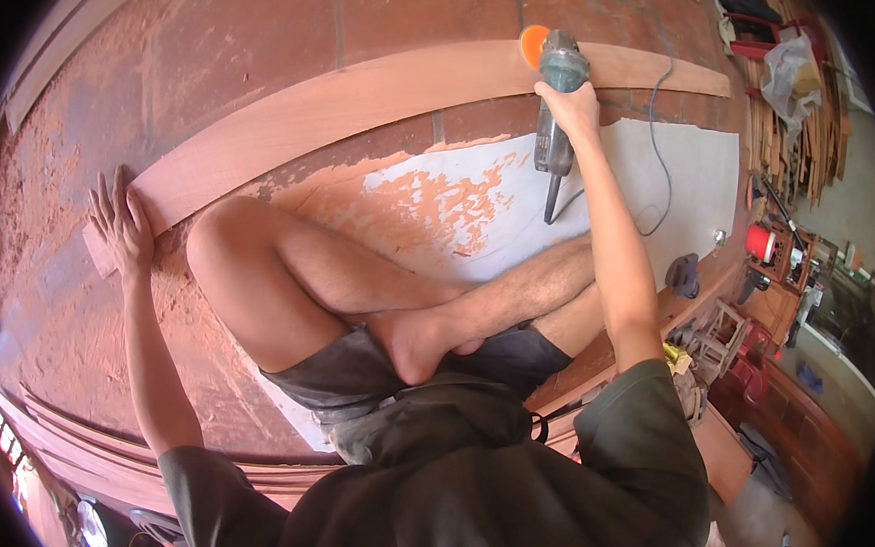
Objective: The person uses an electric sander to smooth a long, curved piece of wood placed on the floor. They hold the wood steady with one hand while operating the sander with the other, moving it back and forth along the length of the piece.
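A long pale reddish wooden board (pixel 368 101) lies in front of me, running from the left up toward the far right. My right hand (pixel 570 109) is wrapped round an angle grinder (pixel 562 69) over the board's far right part. Its orange disc (pixel 533 47) is over the board's far edge; I cannot tell whether it touches the wood. At the board's left end, my left hand (pixel 123 229) lies flat with fingers spread. Under its palm a short wood piece (pixel 98 251) sticks out.
A white sheet (pixel 690 154) with reddish dust lies under my crossed legs. The grinder's cord (pixel 667 167) loops over the sheet and board. Wood strips (pixel 815 161) are piled at the far right, a red-topped container (pixel 760 243) below them. More boards (pixel 77 442) lie at the lower left.
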A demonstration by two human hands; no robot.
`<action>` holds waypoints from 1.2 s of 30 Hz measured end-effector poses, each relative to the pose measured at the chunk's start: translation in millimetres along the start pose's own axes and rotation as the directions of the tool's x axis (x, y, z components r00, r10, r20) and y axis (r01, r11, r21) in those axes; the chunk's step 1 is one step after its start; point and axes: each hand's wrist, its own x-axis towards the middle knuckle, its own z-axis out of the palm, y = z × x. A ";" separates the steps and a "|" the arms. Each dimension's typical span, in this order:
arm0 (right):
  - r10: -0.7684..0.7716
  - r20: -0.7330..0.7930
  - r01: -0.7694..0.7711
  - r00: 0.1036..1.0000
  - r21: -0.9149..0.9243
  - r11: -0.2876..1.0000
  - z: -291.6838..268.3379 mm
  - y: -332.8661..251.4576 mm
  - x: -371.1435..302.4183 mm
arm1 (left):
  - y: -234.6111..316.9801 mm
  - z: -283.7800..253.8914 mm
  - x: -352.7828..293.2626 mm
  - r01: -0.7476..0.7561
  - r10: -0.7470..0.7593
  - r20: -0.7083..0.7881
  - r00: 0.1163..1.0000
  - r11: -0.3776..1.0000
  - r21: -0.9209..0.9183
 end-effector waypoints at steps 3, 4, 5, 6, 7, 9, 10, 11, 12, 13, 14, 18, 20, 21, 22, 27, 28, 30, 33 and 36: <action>0.020 0.017 -0.019 1.000 -0.050 0.999 -5.3 -1.3 1.5 | -2.1 2.5 1.5 -0.014 0.013 -0.016 1.000 0.999 -0.039; 0.025 0.028 -0.023 0.999 -0.071 0.997 -7.5 -3.6 -0.3 | -2.0 2.0 2.1 -0.022 0.021 -0.020 1.000 0.999 -0.038; 0.005 0.019 -0.004 1.000 -0.075 0.997 -4.6 -1.9 -1.6 | -1.5 1.1 1.5 -0.009 0.009 -0.001 1.000 0.999 -0.034; -0.013 0.008 0.014 1.000 -0.078 0.997 -0.6 -3.5 -7.3 | 2.8 -1.2 3.0 0.002 -0.002 0.016 1.000 1.000 -0.031; -0.032 -0.002 0.031 0.999 -0.082 0.996 2.7 -6.0 -11.5 | 5.6 -2.1 4.0 0.013 -0.012 0.034 0.999 1.000 -0.028; -0.023 0.033 0.026 0.999 -0.100 0.995 6.8 -12.7 -26.4 | 3.7 -0.7 4.0 -0.007 0.007 0.019 1.000 1.000 -0.025; -0.021 0.068 0.027 0.997 -0.100 0.995 9.2 -17.4 -33.4 | 1.6 -1.0 3.4 -0.016 0.017 0.013 1.000 1.000 -0.020; -0.019 0.103 0.029 0.994 -0.101 0.994 11.0 -21.3 -40.5 | -0.5 -1.3 2.3 -0.012 0.012 0.014 1.000 1.000 -0.011; -0.040 0.116 0.052 0.992 -0.102 0.993 10.8 -24.2 -48.6 | 0.2 -1.6 2.0 -0.006 0.006 0.014 1.000 1.000 -0.005; -0.057 0.113 0.069 0.992 -0.106 0.992 12.6 -20.8 -49.3 | 0.8 -1.8 1.8 0.000 0.000 0.013 1.000 1.000 0.002; -0.076 0.109 0.088 0.991 -0.110 0.990 14.5 -13.7 -48.5 | 1.3 -1.9 1.7 -0.001 0.001 0.015 1.000 1.000 -0.003; -0.039 0.077 0.045 0.996 -0.076 0.996 3.6 13.8 -22.2 | -0.3 -2.6 2.4 0.003 -0.003 0.015 1.000 1.000 0.001; 0.005 0.039 -0.002 0.999 -0.070 0.998 -7.9 28.1 -2.6 | 5.1 -3.6 3.3 0.017 -0.018 0.025 1.000 1.000 0.017; 0.004 -0.024 -0.006 1.000 -0.088 0.996 -8.1 26.1 -2.4 | 8.2 -4.8 4.2 0.023 -0.023 0.025 0.999 1.000 0.012; -0.001 -0.011 0.000 1.000 -0.102 0.995 -8.7 23.5 -0.7 | 11.5 -5.8 5.3 0.027 -0.027 0.025 0.999 1.000 0.006; -0.100 0.069 0.102 0.993 -0.016 0.995 15.5 -16.6 -22.9 | 4.0 -0.1 4.4 -0.020 0.019 -0.025 1.000 0.999 -0.036; -0.102 0.072 0.106 0.992 -0.058 0.993 18.2 -33.1 -32.2 | -0.8 0.7 1.4 -0.015 0.015 -0.020 1.000 1.000 -0.001; -0.108 0.080 0.116 0.991 -0.106 0.988 14.6 -59.9 -51.2 | -4.6 0.9 0.8 -0.014 0.014 -0.022 1.000 1.000 0.014; -0.107 0.048 0.112 0.993 -0.114 0.987 16.3 -35.0 -19.9 | -1.6 3.1 -0.1 -0.008 0.007 -0.029 1.000 0.999 -0.032; -0.075 0.014 0.076 0.997 -0.072 0.995 5.5 -27.9 -8.5 | -1.5 -0.2 0.5 0.037 -0.037 -0.005 0.999 0.999 0.027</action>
